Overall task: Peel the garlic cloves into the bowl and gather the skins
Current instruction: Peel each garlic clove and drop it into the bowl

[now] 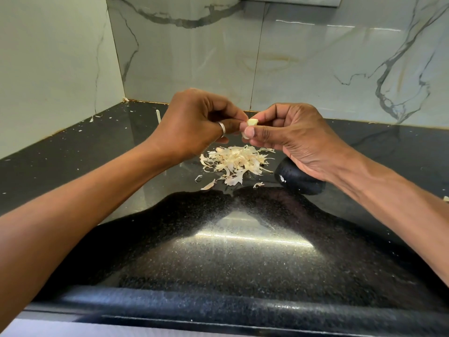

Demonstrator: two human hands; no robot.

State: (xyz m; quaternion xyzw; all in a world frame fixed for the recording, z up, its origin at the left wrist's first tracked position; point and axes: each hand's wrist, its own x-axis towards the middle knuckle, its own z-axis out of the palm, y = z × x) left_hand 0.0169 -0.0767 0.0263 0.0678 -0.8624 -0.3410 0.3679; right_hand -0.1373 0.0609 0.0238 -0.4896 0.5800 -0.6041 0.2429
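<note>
A pale garlic clove (251, 123) is held up above the counter between both hands. My right hand (289, 137) pinches it between thumb and fingers. My left hand (194, 120), with a ring on one finger, has its fingertips curled against the clove's left side. Directly below lies a heap of papery garlic skins (234, 162) on the black counter. A dark bowl (297, 178) sits under my right wrist, mostly hidden by it; its inside cannot be seen.
The black speckled counter (218, 251) runs to marble-look walls at the back and left. Small skin flakes (92, 117) are scattered toward the left corner, and a few loose skins (209, 184) lie in front of the heap. The counter's rounded front edge is at the bottom.
</note>
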